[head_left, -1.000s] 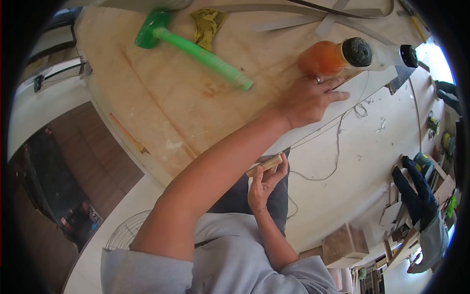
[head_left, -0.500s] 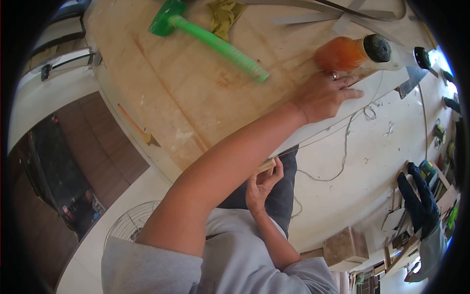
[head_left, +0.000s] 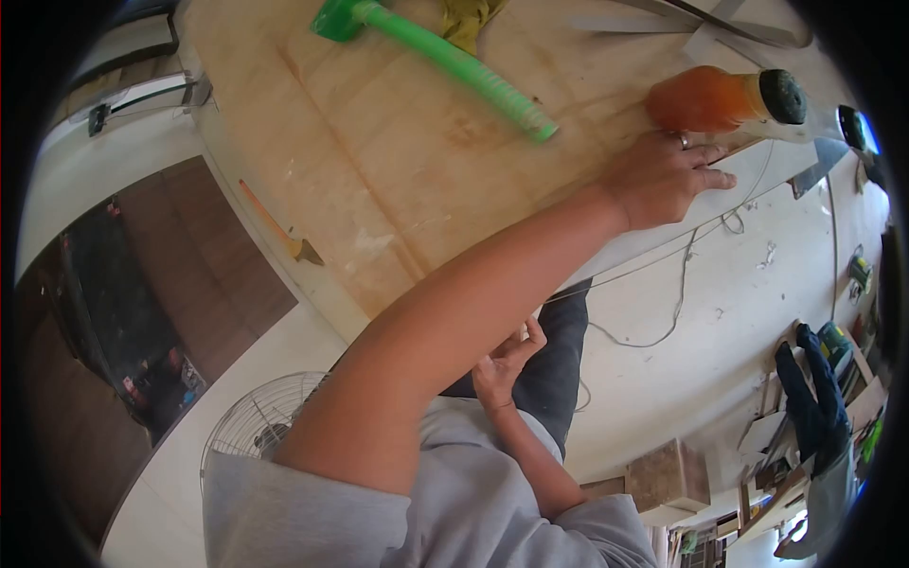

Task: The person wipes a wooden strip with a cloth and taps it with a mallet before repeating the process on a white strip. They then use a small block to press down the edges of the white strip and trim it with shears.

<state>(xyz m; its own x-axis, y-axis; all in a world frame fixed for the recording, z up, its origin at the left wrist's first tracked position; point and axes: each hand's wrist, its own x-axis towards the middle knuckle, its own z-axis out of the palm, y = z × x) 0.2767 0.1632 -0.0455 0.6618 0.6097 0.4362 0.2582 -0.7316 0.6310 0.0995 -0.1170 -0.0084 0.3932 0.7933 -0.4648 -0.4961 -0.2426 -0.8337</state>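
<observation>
My left hand point(head_left: 668, 180), ring on one finger, lies palm down with fingers stretched out on a white panel point(head_left: 653, 241) at the workbench edge. Just beyond its knuckles is a bottle of orange contents point(head_left: 696, 99) with a dark cap. Lower down, below my left forearm, my right hand point(head_left: 507, 367) has its thumb and fingers closed beneath the panel's near end. The pale wood-like piece it holds, seen earlier, is now mostly behind the forearm. A green mallet point(head_left: 459, 76) lies on the bench, left of the bottle.
A yellowish cloth point(head_left: 469, 21) and grey strips point(head_left: 715, 33) lie on the workbench point(head_left: 331, 142). At its left edge is an orange-handled tool point(head_left: 275, 222). A wire fan guard point(head_left: 251, 426) stands near my left side. A cable point(head_left: 677, 308) trails across the floor. Another person point(head_left: 824, 417) is at right.
The view has shifted, moving the bench things right in the picture. My left hand keeps its place on the panel. The piece in my right hand has become mostly hidden behind my forearm.
</observation>
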